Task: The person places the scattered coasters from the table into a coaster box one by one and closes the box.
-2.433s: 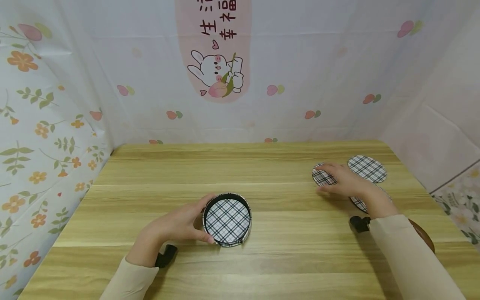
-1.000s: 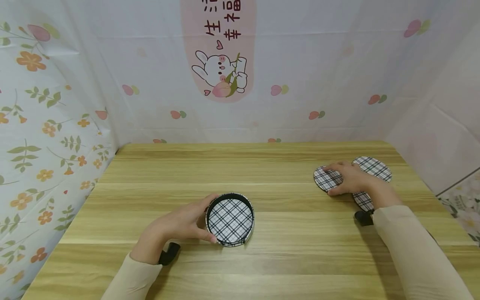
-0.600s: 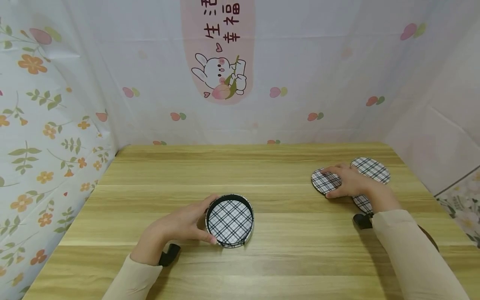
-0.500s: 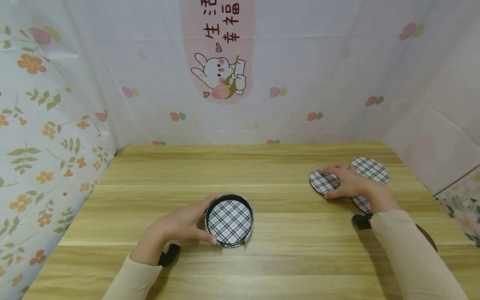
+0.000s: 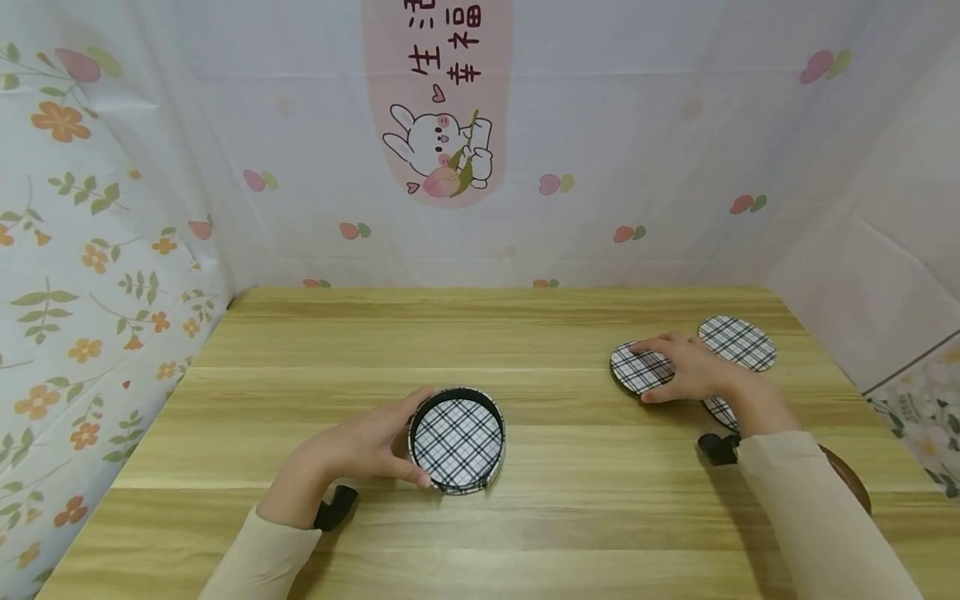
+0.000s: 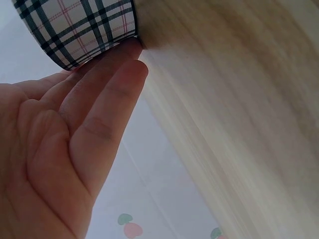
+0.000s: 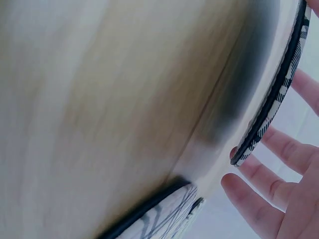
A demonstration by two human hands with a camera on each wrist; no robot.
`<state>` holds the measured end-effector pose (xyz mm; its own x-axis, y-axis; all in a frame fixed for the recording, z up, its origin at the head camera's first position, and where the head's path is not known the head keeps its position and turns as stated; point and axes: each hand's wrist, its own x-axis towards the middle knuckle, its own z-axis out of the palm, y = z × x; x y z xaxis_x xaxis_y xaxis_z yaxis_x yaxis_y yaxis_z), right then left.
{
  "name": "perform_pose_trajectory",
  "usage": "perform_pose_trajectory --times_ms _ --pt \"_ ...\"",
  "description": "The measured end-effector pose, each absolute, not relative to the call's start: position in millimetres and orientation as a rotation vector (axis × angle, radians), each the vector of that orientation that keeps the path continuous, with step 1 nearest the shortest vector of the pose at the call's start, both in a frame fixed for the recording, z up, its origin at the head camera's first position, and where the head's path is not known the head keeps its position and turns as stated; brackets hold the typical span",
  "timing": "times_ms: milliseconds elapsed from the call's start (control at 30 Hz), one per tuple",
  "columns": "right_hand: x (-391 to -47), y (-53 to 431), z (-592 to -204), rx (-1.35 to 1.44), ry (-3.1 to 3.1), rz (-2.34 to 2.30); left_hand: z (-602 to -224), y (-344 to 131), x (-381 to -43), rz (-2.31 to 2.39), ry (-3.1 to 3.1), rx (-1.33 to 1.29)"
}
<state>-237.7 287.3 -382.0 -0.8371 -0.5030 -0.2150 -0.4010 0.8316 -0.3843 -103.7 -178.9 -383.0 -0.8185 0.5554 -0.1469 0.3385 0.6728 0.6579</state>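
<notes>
Right hand [image 5: 693, 367] pinches plaid coaster [image 5: 634, 371], behind and right of round holder [image 6: 84, 27]; left hand [image 5: 363, 442] grips the holder. Coaster's probably light, stiff, slightly slick: grab opposite edges

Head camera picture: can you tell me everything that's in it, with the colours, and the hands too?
Round open plaid holder: 1, white and black, left of centre
Thin round plaid disc: 1, white and black, right of the holder
Matching plaid discs: 2, white and black, farther right, one partly hidden
Curved-edged thing: 1, brown, mostly hidden by a sleeve
Wood-grain table: 1, yellowish brown, below
Printed sheeting: count unclear, white with pictures, behind and at both sides
Wrist pieces: 2, black, by the wrists
Sleeves: 2, beige, lower corners
Left hand: 1, bare, gripping the holder
Right hand: 1, bare, holding the nearest disc
</notes>
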Motion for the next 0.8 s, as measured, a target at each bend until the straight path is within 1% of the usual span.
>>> perform_pose_trajectory --times_ms 233,800 --pt "-229 276 -381 -0.718 2.740 -0.453 -383 -179 -103 0.887 2.567 0.693" --pt "-204 236 -369 -0.791 2.730 -0.596 -384 -179 -102 0.914 2.555 0.676"
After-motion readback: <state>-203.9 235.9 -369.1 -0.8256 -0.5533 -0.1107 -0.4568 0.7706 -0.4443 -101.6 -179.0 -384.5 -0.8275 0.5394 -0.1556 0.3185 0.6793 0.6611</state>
